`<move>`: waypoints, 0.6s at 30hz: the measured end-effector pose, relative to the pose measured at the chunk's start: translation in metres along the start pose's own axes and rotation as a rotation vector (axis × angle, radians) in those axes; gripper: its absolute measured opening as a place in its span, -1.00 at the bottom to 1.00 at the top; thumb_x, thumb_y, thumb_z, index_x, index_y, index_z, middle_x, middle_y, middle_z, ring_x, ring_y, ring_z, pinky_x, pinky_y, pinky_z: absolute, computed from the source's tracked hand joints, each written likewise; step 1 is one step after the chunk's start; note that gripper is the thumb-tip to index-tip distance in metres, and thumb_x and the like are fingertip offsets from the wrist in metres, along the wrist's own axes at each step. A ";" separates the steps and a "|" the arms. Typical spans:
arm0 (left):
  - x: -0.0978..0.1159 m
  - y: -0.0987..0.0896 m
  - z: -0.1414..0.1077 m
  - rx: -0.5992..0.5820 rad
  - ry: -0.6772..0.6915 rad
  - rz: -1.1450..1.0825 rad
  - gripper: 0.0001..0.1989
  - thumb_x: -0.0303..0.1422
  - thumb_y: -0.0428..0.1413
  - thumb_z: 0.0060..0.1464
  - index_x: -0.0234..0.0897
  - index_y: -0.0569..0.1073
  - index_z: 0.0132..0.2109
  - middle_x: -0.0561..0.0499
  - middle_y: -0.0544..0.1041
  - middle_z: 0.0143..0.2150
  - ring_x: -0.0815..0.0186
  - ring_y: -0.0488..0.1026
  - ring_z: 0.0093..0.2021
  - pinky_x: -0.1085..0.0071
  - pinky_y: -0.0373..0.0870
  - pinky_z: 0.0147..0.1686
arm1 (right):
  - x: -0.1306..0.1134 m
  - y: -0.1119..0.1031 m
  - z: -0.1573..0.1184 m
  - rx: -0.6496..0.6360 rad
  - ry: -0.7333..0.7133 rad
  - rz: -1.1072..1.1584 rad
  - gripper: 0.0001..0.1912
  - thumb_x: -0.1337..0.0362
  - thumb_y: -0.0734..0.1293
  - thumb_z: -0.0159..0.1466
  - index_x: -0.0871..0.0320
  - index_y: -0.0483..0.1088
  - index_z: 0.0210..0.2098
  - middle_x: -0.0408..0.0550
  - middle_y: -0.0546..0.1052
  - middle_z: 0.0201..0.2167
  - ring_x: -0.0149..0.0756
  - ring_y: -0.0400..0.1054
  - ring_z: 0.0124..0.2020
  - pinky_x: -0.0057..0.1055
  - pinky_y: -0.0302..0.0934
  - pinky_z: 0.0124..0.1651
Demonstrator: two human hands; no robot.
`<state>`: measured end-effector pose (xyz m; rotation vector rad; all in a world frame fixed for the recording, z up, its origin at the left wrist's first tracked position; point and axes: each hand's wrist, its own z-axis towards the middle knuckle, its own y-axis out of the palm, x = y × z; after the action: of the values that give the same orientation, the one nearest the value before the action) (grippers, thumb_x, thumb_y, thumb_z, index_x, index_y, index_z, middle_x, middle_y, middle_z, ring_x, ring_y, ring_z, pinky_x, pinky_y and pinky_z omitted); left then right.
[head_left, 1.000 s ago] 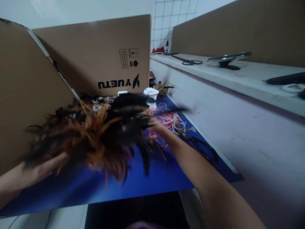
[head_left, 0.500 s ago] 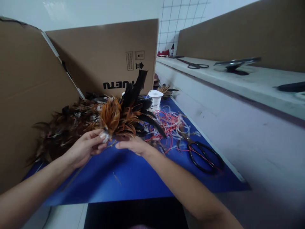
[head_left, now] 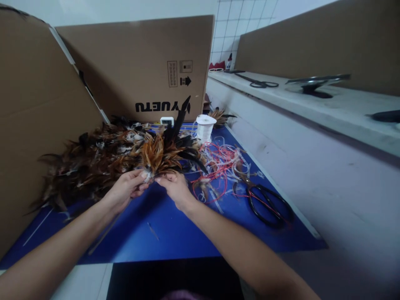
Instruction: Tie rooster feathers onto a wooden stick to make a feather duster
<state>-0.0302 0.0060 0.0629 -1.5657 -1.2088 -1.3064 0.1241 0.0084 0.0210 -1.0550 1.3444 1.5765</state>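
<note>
A bunch of orange-brown and black feathers stands upright above the blue table. My left hand pinches its pale, fluffy base between thumb and fingers. A thin stick slants down from beneath that hand toward the table's front edge. Close beside it, the thumb and fingers of my right hand are pinched together at the bunch's lower right edge. Whether they grip a feather or a tie there is too small to tell. Left of the bunch, a heap of similar feathers covers the table.
Black-handled scissors lie at the right, by a tangle of red and clear strips. Behind stand a white spool and a small white device. Cardboard panels wall the back and left. A ledge runs along the right.
My right hand has turned, its thumb and fingers now pinched at the bunch's base. The bunch has come lower and tilts differently, uncovering the small white device. The view has shifted slightly.
</note>
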 end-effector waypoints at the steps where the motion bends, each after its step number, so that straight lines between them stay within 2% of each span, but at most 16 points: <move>1: -0.001 0.002 0.000 0.003 0.007 0.005 -0.75 -0.23 0.16 0.00 -0.36 0.40 -0.37 0.11 0.28 -0.56 0.58 0.05 -0.65 0.65 -0.14 -0.72 | 0.001 -0.001 0.000 0.021 0.003 -0.015 -0.95 0.31 0.36 -0.03 0.17 0.43 -0.56 -0.12 0.49 -0.51 -0.35 0.34 -0.41 -0.40 0.22 -0.22; 6: -0.005 0.005 0.004 0.024 0.048 0.012 -0.71 -0.20 0.20 -0.05 -0.38 0.40 -0.36 0.11 0.25 -0.58 0.56 0.05 -0.64 0.63 -0.14 -0.73 | 0.005 -0.005 -0.002 0.061 0.016 -0.084 -0.88 0.25 0.35 -0.02 0.18 0.44 -0.58 -0.16 0.45 -0.58 -0.41 0.27 -0.51 -0.42 0.17 -0.30; 11: -0.009 0.009 0.008 0.074 0.045 0.049 -0.68 -0.18 0.21 -0.09 -0.39 0.41 -0.36 0.11 0.24 -0.58 0.56 0.06 -0.63 0.64 -0.11 -0.72 | 0.007 -0.005 -0.002 0.065 -0.034 -0.200 -0.85 0.22 0.33 0.04 0.19 0.41 -0.56 -0.25 0.30 -0.67 -0.48 0.10 -0.60 -0.49 0.03 -0.47; 15: -0.017 0.018 0.013 0.227 0.111 0.175 -0.67 -0.17 0.20 -0.08 -0.38 0.44 -0.29 0.14 0.23 -0.61 0.53 0.11 -0.63 0.62 0.02 -0.68 | 0.007 -0.008 -0.001 0.085 -0.088 -0.371 -0.78 0.18 0.30 0.09 0.19 0.36 -0.59 -0.28 0.18 -0.71 -0.50 -0.01 -0.64 -0.50 -0.10 -0.55; 18: -0.023 0.023 0.019 0.305 0.172 0.268 -0.65 -0.18 0.16 -0.06 -0.38 0.47 -0.20 0.15 0.25 -0.64 0.48 0.16 -0.63 0.57 0.09 -0.65 | 0.008 -0.010 0.000 0.106 -0.138 -0.500 -0.76 0.18 0.26 0.13 0.18 0.34 -0.59 -0.28 0.18 -0.71 -0.49 0.00 -0.62 -0.50 -0.10 -0.53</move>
<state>-0.0031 0.0133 0.0371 -1.3152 -0.9979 -1.0077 0.1309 0.0100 0.0096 -1.0910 0.9636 1.1695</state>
